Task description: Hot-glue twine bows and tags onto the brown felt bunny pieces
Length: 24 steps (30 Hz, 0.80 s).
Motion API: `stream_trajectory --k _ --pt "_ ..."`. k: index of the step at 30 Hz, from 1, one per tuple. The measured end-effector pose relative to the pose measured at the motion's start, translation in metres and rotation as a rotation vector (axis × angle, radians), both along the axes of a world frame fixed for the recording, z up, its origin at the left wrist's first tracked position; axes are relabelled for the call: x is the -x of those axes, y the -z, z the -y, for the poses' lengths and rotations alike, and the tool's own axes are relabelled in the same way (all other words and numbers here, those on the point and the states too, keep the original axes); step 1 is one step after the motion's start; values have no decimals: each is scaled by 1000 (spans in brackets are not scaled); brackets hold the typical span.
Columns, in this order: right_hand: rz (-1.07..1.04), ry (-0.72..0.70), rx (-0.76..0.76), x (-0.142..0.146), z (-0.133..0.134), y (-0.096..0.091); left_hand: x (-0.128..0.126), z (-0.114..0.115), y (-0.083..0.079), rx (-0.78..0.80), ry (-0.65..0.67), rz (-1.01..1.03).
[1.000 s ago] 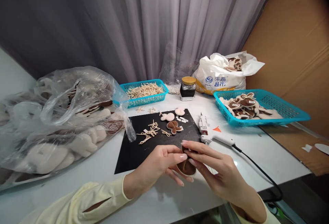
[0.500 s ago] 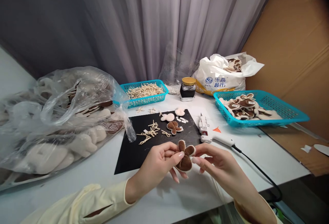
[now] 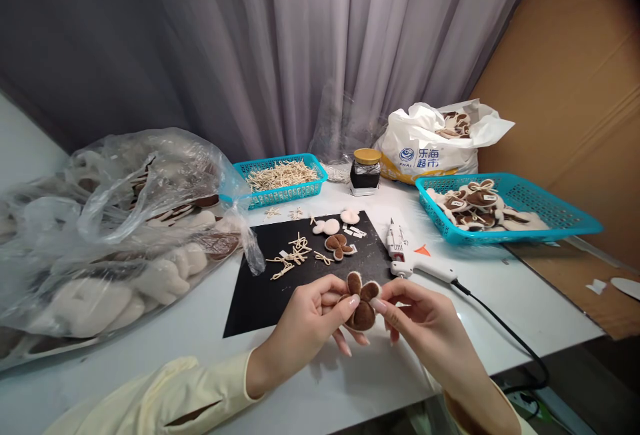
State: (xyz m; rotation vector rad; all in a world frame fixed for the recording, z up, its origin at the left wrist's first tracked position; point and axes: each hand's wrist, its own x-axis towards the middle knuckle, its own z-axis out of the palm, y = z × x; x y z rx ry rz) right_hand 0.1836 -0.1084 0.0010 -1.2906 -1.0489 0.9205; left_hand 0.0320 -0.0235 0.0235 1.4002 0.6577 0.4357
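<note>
My left hand (image 3: 310,318) and my right hand (image 3: 425,328) both pinch a small brown plush piece with two ear-like lobes and a pale edge (image 3: 361,300), held just above the near edge of a black mat (image 3: 260,288). The left fingers grip its left side, the right fingertips its right side. On the mat lie a second brown plush piece (image 3: 339,245), white plush pieces (image 3: 327,226) and several beige cord bows (image 3: 293,258).
A white glue gun (image 3: 407,255) with a black cord lies right of the mat. Teal basket of bows (image 3: 280,180) at the back, teal basket of plush pieces (image 3: 505,207) at right, a dark jar (image 3: 365,172), a white shopping bag (image 3: 430,145), and a large clear bag of plush parts (image 3: 115,235) at left.
The plush piece was hidden flat between my fingers; it has been turned upright so its brown face and two lobes show. Both hands stay close together.
</note>
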Motion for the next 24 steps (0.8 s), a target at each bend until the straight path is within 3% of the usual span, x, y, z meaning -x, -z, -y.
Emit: stream_trajectory --k 5,19,24 --pt "183 98 -92 4 4 -1 1 0 3 19 17 6" --pt "242 105 -123 5 4 -1 0 0 0 66 61 1" --pt "422 160 -317 9 8 0 -1 0 0 39 39 -10"
